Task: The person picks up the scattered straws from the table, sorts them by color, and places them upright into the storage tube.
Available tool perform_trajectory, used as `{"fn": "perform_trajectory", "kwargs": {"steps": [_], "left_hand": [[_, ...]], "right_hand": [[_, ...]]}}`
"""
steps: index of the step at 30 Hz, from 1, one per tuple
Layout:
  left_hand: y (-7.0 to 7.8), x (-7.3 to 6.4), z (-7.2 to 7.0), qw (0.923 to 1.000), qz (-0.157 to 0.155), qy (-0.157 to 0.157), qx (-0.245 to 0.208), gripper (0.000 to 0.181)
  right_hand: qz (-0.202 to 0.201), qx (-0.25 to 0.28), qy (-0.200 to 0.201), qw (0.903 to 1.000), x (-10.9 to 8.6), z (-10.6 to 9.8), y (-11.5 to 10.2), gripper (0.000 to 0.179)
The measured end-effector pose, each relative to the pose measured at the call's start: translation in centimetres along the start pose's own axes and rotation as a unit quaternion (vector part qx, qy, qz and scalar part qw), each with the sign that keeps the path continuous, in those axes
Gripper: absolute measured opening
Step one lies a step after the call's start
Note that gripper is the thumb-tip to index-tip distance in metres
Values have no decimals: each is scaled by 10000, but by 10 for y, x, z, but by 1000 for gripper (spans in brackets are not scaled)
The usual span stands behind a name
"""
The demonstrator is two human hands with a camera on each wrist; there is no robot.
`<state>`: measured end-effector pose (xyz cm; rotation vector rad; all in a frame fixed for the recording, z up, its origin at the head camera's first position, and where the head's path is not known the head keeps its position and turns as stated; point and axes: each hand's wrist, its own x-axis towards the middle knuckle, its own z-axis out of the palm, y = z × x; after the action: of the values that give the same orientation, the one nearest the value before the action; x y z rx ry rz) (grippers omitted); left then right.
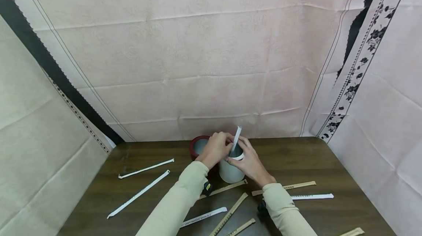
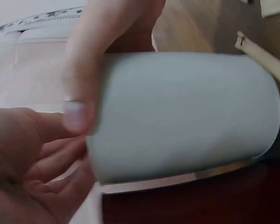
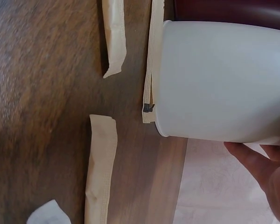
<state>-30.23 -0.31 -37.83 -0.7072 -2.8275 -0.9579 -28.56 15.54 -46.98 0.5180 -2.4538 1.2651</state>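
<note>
A white cup (image 1: 232, 173) stands upright near the table's back edge. My right hand (image 1: 250, 161) holds it by the rim, thumb in front; part of that hand shows beside the cup in the right wrist view. A slim white paper packet (image 1: 236, 139) rises at a slant from the cup's mouth. My left hand (image 1: 214, 148) is at the mouth and pinches this packet between thumb and fingers. In the left wrist view the cup (image 2: 186, 112) hides the packet and some left fingertips. A dark red cup (image 1: 192, 150) stands just left of the white one.
Two slim white packets (image 1: 138, 194) lie on the left of the table (image 1: 158, 184). Several beige packets (image 1: 229, 214) are scattered in front of the cup, with white ones (image 1: 204, 217) among them. Pale cloth (image 1: 197, 52) hangs behind and at both sides.
</note>
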Motion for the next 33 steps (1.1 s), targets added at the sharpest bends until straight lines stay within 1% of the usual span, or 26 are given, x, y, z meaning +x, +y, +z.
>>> {"fn": "perform_trajectory", "kwargs": {"steps": [1,3,5,7,11,13,15,17,19,21,23,25,27,29,31,33], "left_hand": [[1,-1,-4,9999,-64,-135,10,23],[3,-4,-13,9995,-144,-296,-14,28],[3,-10,-27,9993,-137,-326,-142,29],[0,-19,-43,9994,-10,-249,-233,27],[-14,-42,-78,9994,206,20,-260,19],[-24,-54,-95,9994,188,95,-281,18],[-38,-64,-109,9995,83,130,-272,19],[-56,-73,-120,9996,-11,116,-256,20],[-76,-81,-128,9995,-153,78,-258,20],[-100,-90,-132,9990,-318,-2,-321,20],[-127,-99,-134,9968,-534,-177,-559,22],[-155,-110,-134,9913,-836,-380,-943,25],[-183,-122,-132,9823,-1155,-546,-1369,28],[-206,-135,-130,9735,-1438,-604,-1670,29],[-226,-149,-127,9695,-1647,-604,-1709,29],[-242,-163,-122,9684,-1803,-620,-1610,29]], "right_hand": [[6,22,-4,10000,1,1,-1,76],[35,46,-10,10000,2,4,-2,76],[54,40,-8,10000,4,6,-3,78],[40,43,21,10000,5,8,-4,80],[-27,29,142,9999,6,5,-4,83],[-2,44,233,9997,5,1,-3,83],[58,83,294,9995,4,-3,-2,82],[130,109,342,9993,3,-6,-1,82],[188,142,360,9991,2,-8,1,82],[215,154,350,9990,1,-9,2,83],[211,168,351,9990,1,-8,3,84],[198,177,347,9990,1,-7,4,84],[156,187,337,9991,2,-5,3,84],[93,204,328,9992,3,-2,2,83],[48,211,312,9993,5,2,1,82],[26,215,309,9993,6,6,-1,82]]}}
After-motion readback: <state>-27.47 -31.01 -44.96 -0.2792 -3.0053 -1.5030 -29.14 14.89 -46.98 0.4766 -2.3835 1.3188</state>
